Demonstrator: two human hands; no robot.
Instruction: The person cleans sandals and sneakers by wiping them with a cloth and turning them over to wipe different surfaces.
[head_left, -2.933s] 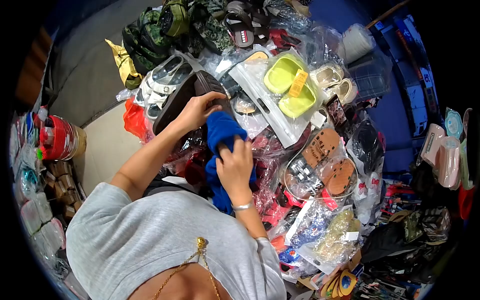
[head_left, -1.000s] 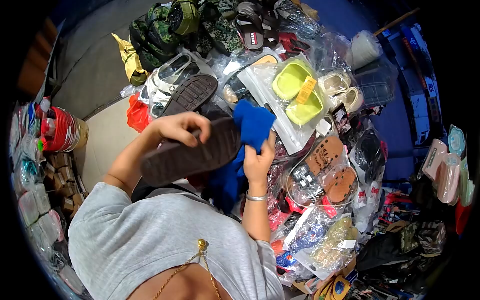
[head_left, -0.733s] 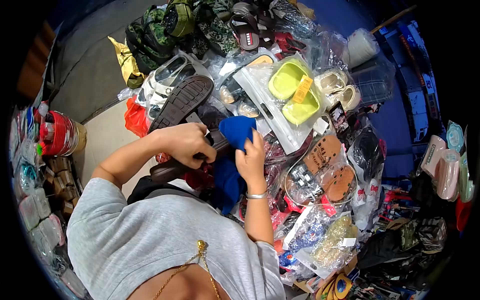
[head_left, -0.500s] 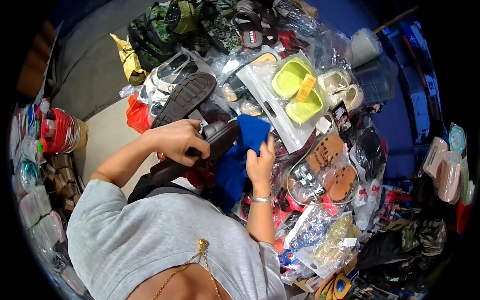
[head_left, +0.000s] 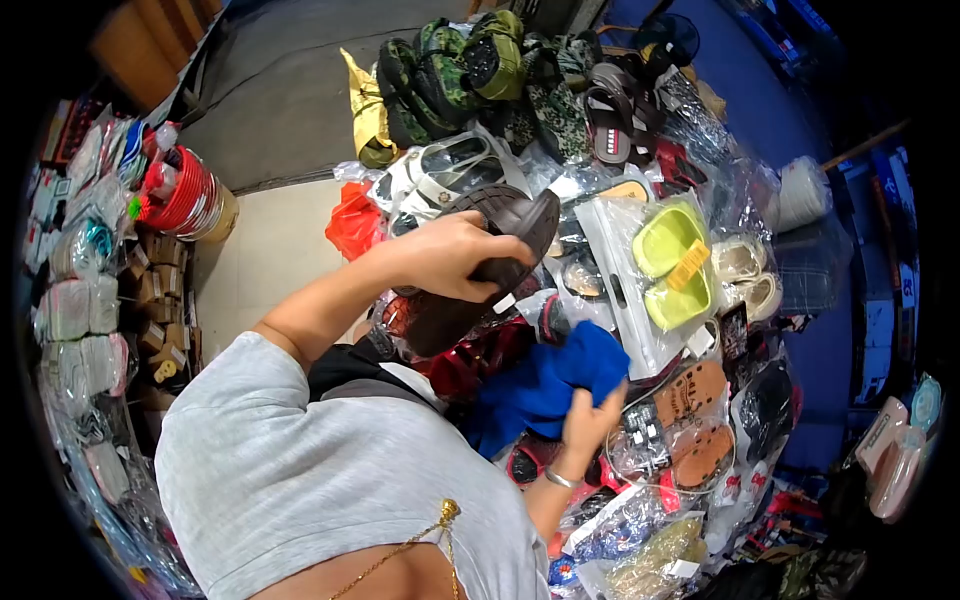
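red stack: red-rimmed stack (head_left: 185, 197) way over at about 10 o'clock from the dark sandal, well apart from it.
red bag: crumpled red bag (head_left: 355, 222), also around 10 o'clock but nearer, just beside the bagged white sandals (head_left: 438, 178).
dark sandal: dark sandal (head_left: 440, 325) is held up in front of the person, above the pile. long axis runs from about 7-8 o'clock up to 1-2 o'clock, so on a slant. can't really tell which end is the toe.
left hand: left hand (head_left: 465, 255) is closed round the middle of it, fingers curled in, pretty firm by the look of it.
ribbed sole: ribbed sole (head_left: 492, 205) at about 1 o'clock, looks like a separate shoe, tread showing.
blue cloth: blue cloth (head_left: 540, 385) is bunched up at 4-5 o'clock, apart from the sandal.
right hand: right hand (head_left: 590, 425) has the cloth's edge pinched between thumb and fingers, only a small gap between them.
how far along: sandal's up in one hand, cloth's in the other, neither put down. can't tell how much handling is done or left.
green clogs: bagged green clogs (head_left: 668, 242) near 3 o'clock.
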